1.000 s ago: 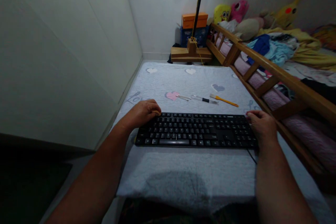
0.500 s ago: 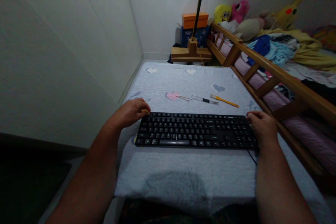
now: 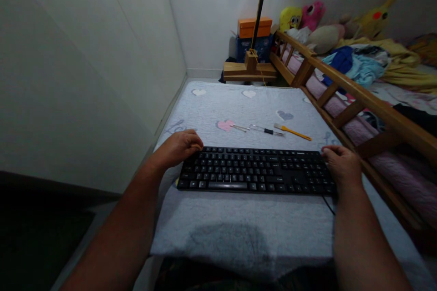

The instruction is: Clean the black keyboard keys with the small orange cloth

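Observation:
A black full-size keyboard (image 3: 235, 169) lies flat on the cloth-covered table, its keys facing up and its cable leaving at the lower right. At its top-left corner is my left hand (image 3: 182, 145), fingers pinched around a small orange-tan piece, mostly hidden, that touches the keyboard's edge. My right hand (image 3: 341, 161) grips the right end of the keyboard, fingers bent at the top-right corner. Beyond the keyboard lie thin cotton-swab-like sticks (image 3: 240, 127), a wire tool with a black grip (image 3: 268, 131) and a yellow-handled brush (image 3: 295, 133).
A pale blue quilted cover with heart patterns (image 3: 225, 95) spreads over the table. A wooden bed rail (image 3: 362, 97) runs along the right, with clothes and plush toys behind it. A white wall panel (image 3: 102, 77) rises at left; a wooden stand (image 3: 249, 70) with a pole is behind.
My left hand has slid a little to the right along the keyboard's top edge, the small piece still in its fingers. My right hand and the keyboard stay nearly in place.

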Tool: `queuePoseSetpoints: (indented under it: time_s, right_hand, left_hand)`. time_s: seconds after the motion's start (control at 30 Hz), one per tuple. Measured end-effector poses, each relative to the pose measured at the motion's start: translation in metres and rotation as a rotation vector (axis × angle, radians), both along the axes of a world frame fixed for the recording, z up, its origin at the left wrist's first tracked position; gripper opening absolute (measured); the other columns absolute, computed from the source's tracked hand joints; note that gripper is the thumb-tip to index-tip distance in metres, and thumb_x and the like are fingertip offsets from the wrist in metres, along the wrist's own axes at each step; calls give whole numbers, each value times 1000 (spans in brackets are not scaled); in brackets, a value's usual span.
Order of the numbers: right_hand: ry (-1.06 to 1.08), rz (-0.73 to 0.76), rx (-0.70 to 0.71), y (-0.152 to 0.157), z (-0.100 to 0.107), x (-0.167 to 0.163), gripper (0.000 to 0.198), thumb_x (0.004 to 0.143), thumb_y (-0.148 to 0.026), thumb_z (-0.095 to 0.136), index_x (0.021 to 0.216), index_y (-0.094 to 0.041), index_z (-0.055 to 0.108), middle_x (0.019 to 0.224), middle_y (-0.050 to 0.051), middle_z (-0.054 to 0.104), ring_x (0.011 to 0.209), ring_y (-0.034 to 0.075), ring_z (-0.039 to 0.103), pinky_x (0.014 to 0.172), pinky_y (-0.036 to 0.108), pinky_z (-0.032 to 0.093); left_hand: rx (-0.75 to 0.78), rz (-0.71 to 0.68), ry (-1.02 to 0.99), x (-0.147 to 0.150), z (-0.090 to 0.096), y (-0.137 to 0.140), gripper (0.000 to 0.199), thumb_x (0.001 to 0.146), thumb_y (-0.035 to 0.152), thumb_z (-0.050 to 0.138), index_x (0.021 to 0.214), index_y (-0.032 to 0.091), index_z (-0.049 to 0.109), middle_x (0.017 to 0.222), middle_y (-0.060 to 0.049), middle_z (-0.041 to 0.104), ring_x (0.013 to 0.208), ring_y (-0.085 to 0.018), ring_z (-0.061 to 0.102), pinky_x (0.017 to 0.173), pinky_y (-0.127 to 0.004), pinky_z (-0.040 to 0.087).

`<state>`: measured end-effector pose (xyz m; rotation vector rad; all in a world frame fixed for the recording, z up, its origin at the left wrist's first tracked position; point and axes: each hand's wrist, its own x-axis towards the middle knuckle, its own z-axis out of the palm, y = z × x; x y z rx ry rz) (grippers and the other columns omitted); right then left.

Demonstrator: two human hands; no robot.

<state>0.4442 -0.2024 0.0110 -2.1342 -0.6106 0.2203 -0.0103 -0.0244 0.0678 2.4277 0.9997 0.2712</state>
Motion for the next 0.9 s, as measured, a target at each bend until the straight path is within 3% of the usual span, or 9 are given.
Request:
queuePoseSetpoints:
  time_s: [0.17,0.53,0.63,0.73,0.9]
  right_hand:
    - [10,-13,7,1,2,-3,27,62,-34,64,81,-16,70,69,5,66,61,18,57,63,31,43]
    - [81,-4,42,-1,9,-7,22,61,-33,65,78,-18,67,68,5,66,60,19,57,59,32,44]
    - [115,9,71,-2,10,-8,21,62,-35,66,77,-20,66,67,4,64,57,19,57,56,32,43]
    - [98,17,121,-4,10,-5,20,65,-36,66,78,-21,65,70,5,65,63,21,60,60,34,48]
    - [-239,-4,150,-9,31,-15,22,75,-37,63,87,-20,69,81,10,69,77,26,64,73,39,51]
  left_hand:
    - [7,50,61,-12,2,4,16,82,23,58,80,20,73,90,-5,67,85,-17,63,80,-29,47]
    - [28,143,2,-40,-2,7,19,79,32,59,76,20,73,84,-5,70,80,-18,64,76,-29,49]
    - [-14,241,-120,-44,-2,1,20,78,37,63,79,20,73,84,-6,72,81,-20,66,76,-31,51]
    - [-188,331,-344,-42,3,-13,28,76,44,70,87,18,72,90,-7,75,85,-21,69,78,-33,53]
    - [-352,388,-560,-26,13,-44,32,75,44,75,92,17,71,91,-7,75,85,-21,69,79,-33,52]
